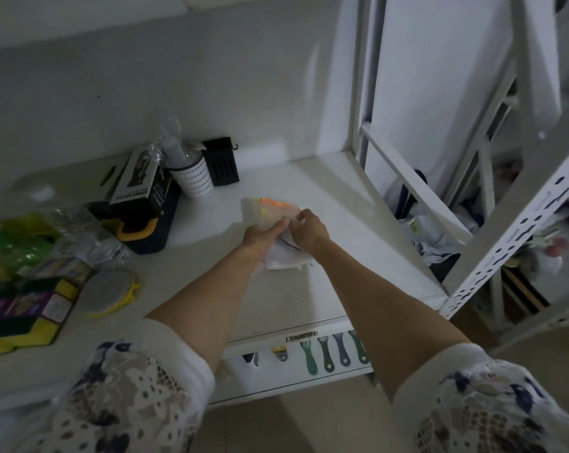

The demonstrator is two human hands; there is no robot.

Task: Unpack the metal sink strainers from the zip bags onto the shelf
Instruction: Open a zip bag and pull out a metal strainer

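Over the middle of the white shelf (325, 197), both hands hold a clear zip bag (267, 210) with an orange and yellow strip near its top. My left hand (263, 235) grips the bag's lower part from the left. My right hand (307, 227) pinches the bag's right edge. A curved metal rim of a sink strainer (288, 242) shows between the two hands, above a bunched white piece of the bag (286, 258). The rest of the strainer is hidden by my hands and the plastic.
At the back left stand a black box (222, 161), a white dotted cup (195, 179) and boxed items (139, 188). Sponges and scourers (31, 308) lie at the left. A white slotted rack post (512, 243) rises at the right. Green brushes (332, 351) hang below the shelf's front edge.
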